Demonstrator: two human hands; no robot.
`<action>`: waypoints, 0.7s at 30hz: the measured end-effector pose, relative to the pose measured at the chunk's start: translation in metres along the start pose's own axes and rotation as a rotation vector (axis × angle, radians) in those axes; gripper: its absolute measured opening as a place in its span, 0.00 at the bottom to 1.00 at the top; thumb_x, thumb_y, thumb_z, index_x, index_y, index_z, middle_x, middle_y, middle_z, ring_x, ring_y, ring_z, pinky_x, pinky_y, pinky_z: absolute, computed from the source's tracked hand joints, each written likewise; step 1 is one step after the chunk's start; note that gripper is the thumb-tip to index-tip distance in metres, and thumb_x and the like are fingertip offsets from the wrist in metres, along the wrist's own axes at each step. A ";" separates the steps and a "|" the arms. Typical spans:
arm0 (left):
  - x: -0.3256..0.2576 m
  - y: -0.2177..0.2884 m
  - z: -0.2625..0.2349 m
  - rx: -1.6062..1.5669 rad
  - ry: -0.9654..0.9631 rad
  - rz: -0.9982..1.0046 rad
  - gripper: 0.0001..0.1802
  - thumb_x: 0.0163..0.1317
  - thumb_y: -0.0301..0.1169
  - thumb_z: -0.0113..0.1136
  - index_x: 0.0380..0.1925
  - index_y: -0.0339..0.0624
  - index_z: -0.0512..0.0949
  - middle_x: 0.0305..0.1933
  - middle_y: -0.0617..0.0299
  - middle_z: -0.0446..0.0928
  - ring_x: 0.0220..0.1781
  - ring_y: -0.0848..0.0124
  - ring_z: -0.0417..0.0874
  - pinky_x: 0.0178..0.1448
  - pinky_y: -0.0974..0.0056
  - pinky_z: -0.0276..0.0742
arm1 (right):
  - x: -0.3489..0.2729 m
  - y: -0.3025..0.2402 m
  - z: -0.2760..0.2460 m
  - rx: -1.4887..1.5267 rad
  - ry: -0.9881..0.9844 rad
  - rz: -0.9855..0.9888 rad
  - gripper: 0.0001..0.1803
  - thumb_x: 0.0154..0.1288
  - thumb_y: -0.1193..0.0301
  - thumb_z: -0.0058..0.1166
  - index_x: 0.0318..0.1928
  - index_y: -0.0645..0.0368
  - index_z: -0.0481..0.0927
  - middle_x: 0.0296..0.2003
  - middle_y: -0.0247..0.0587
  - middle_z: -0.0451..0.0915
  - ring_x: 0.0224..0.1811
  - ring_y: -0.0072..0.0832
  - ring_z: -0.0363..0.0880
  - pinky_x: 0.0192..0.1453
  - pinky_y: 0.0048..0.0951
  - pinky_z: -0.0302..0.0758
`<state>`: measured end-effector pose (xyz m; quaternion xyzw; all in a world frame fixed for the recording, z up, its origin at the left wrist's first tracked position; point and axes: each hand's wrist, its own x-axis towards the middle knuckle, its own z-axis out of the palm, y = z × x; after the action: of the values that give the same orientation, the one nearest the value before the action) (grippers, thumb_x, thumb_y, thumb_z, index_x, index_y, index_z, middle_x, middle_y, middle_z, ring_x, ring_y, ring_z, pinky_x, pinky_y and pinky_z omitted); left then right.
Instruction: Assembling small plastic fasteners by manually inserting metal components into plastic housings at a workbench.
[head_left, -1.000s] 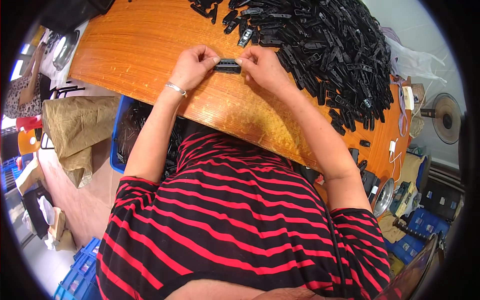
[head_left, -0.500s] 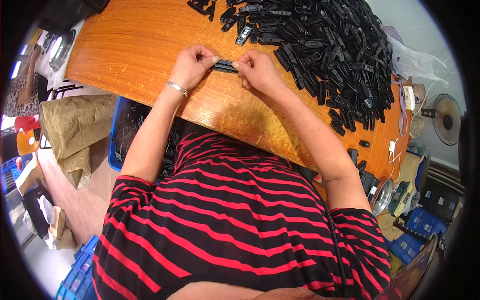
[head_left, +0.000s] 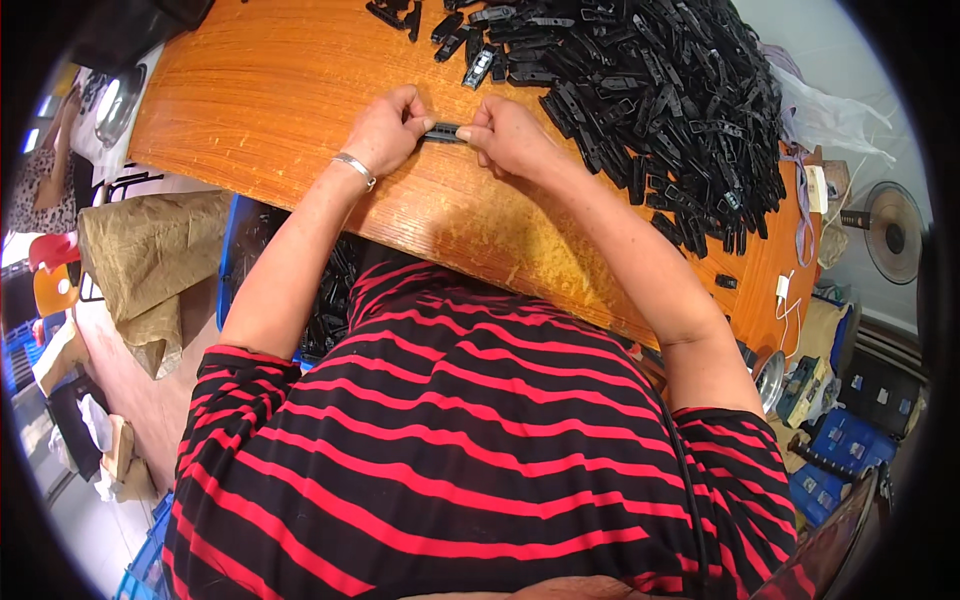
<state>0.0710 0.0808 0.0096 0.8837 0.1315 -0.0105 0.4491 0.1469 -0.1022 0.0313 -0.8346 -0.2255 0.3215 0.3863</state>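
Note:
Between both hands, just above the wooden table (head_left: 270,110), is a short, narrow black plastic piece (head_left: 444,132) with ridged detail. My left hand (head_left: 388,128) pinches its left end between thumb and fingers; a silver bracelet (head_left: 355,169) circles that wrist. Its right end is pinched by my right hand (head_left: 506,136). The fingers cover both ends, so only the middle shows. A big heap of similar black plastic pieces (head_left: 660,100) lies to the right and beyond my hands. One piece with a silvery face (head_left: 479,66) rests at the heap's left edge.
Below the table's near edge, a blue crate (head_left: 226,260) holds more black parts. Brown sacking (head_left: 150,260) hangs at the left, with another person (head_left: 45,180) farther off. A fan (head_left: 893,232), a white cable (head_left: 786,300) and blue boxes (head_left: 850,440) are at the right.
Both hands keep their pinch on the black piece, and the right hand sits slightly farther left, leaving less of it visible. The view has shifted a little.

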 end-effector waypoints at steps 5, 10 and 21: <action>-0.002 -0.004 0.002 -0.064 0.043 0.000 0.11 0.57 0.31 0.66 0.27 0.38 0.73 0.23 0.60 0.75 0.27 0.69 0.74 0.35 0.63 0.72 | -0.005 -0.002 0.003 0.058 0.038 0.037 0.12 0.66 0.68 0.58 0.35 0.61 0.69 0.17 0.33 0.75 0.13 0.20 0.70 0.16 0.23 0.65; -0.031 -0.025 -0.009 -0.135 0.127 0.029 0.11 0.57 0.30 0.66 0.25 0.39 0.73 0.21 0.66 0.73 0.25 0.75 0.72 0.31 0.66 0.70 | -0.008 0.002 0.011 -0.123 0.074 -0.011 0.12 0.65 0.67 0.58 0.33 0.62 0.72 0.21 0.33 0.75 0.14 0.20 0.71 0.17 0.26 0.68; -0.142 -0.056 -0.132 0.288 0.208 -0.154 0.07 0.57 0.26 0.64 0.32 0.34 0.77 0.27 0.61 0.79 0.31 0.74 0.78 0.39 0.68 0.74 | -0.036 0.045 -0.052 -0.867 0.585 -0.226 0.09 0.57 0.70 0.60 0.36 0.58 0.76 0.37 0.46 0.75 0.31 0.46 0.81 0.34 0.42 0.78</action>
<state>-0.0926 0.1860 0.0637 0.9225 0.2416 0.0276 0.2999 0.1644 -0.1779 0.0347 -0.9429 -0.3089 -0.0907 0.0851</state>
